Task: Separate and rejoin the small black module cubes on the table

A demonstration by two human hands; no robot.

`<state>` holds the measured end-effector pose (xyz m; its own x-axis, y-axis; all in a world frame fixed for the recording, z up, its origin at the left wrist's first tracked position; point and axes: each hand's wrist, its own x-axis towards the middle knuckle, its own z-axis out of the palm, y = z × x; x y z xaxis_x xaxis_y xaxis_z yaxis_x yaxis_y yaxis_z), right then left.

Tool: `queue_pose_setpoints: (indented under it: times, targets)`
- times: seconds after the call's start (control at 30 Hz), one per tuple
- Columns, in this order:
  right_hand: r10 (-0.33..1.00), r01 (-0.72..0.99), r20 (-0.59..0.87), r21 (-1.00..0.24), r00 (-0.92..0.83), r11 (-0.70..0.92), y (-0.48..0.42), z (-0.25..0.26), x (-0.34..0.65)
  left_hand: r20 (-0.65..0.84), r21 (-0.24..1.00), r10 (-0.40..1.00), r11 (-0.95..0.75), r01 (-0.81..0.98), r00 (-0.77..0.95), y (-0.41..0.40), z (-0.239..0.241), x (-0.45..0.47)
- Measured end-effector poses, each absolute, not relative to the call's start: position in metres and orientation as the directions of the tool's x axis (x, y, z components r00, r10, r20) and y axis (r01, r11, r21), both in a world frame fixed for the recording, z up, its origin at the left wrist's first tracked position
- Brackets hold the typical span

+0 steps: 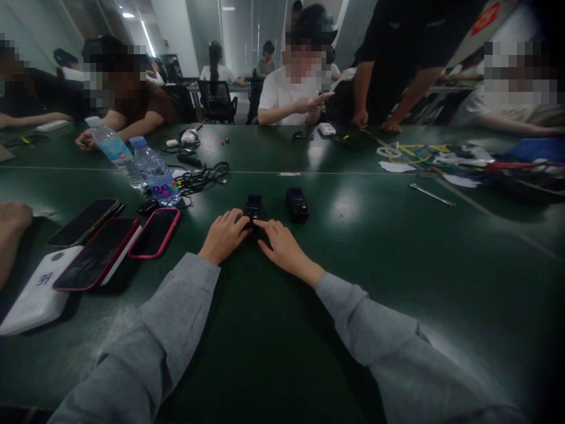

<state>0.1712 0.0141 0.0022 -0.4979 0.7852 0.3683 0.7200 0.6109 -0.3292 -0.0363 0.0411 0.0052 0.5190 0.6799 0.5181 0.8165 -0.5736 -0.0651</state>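
Note:
On the green table in front of me stands a small black electronic device with a little screen and buttons. My left hand is closed at its near left side, fingertips against the casing. From the right, my right hand reaches in with the index finger stretched to the device's lower front, thumb apart from the other fingers. That fingertip appears to touch the buttons; the exact contact is too small to make out. A second, similar black device stands just to the right, untouched.
Left of my hands lie a pink-edged phone, a red-cased phone, a dark phone and a white power bank. Behind them are water bottles and black cables. A wrench lies right, near tangled wires. People sit opposite.

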Motion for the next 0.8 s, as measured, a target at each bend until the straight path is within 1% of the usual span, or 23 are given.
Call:
queue_pose_setpoints:
  times: [0.2,0.43,0.8]
  targets:
    - [0.785,0.721,0.369,-0.326,-0.498,0.611,0.0142,0.0017,0.1709,0.55,-0.03,0.664,-0.591,0.806,0.507,0.0441,-0.0012,-0.037]
    - [0.784,0.721,0.369,-0.326,-0.499,0.612,0.015,0.0001,0.171,0.566,0.042,0.649,-0.639,0.768,0.509,0.0445,-0.0017,-0.0375]
    - [0.799,0.735,0.328,-0.323,-0.505,0.597,0.0119,0.0069,0.1712,0.566,0.12,0.645,-0.68,0.723,0.513,0.045,-0.0014,-0.0384]
